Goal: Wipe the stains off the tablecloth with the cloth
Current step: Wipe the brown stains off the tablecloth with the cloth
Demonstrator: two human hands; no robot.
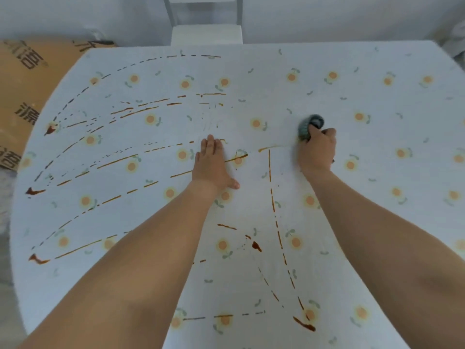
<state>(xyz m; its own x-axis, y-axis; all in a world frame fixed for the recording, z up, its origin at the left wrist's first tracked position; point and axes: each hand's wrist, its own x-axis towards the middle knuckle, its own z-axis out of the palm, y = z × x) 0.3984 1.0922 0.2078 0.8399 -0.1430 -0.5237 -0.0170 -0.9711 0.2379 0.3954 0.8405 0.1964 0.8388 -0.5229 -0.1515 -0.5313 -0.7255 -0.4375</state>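
Observation:
A pale tablecloth [364, 222] printed with small orange flowers covers the table. Brown stains [141, 110] run across it in long dashed arcs on the left half, and a dashed brown line [274, 207] drops down the middle toward a blot near the front edge. My right hand [318, 152] grips a bunched grey-green cloth [310, 125] and holds it down on the tablecloth at the right end of a brown streak. My left hand [214, 165] lies flat on the tablecloth with its fingers straight, covering part of one streak.
A white chair [206, 34] stands behind the table's far edge. A brown cardboard box [27, 79] with dark printed characters sits off the table's left side. A white wall fills the background.

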